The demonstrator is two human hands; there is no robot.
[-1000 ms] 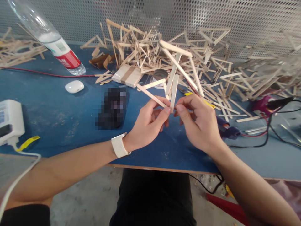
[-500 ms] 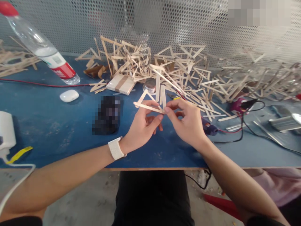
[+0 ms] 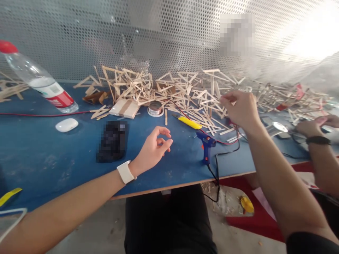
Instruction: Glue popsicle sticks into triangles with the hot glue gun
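Stick frame [image 3: 217, 90] at the far stick pile [image 3: 132, 84], beside the right hand [image 3: 243, 108].
That hand is narrow; whether it grips the frame, I cannot tell. Nearer, the left hand [image 3: 152, 150] hangs loosely parted, left of the glue gun [image 3: 207, 144].

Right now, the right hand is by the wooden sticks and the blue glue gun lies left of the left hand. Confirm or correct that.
One thing is wrong: the blue glue gun lies right of the left hand, not left, as the head view shows. The right hand is by the wooden sticks.
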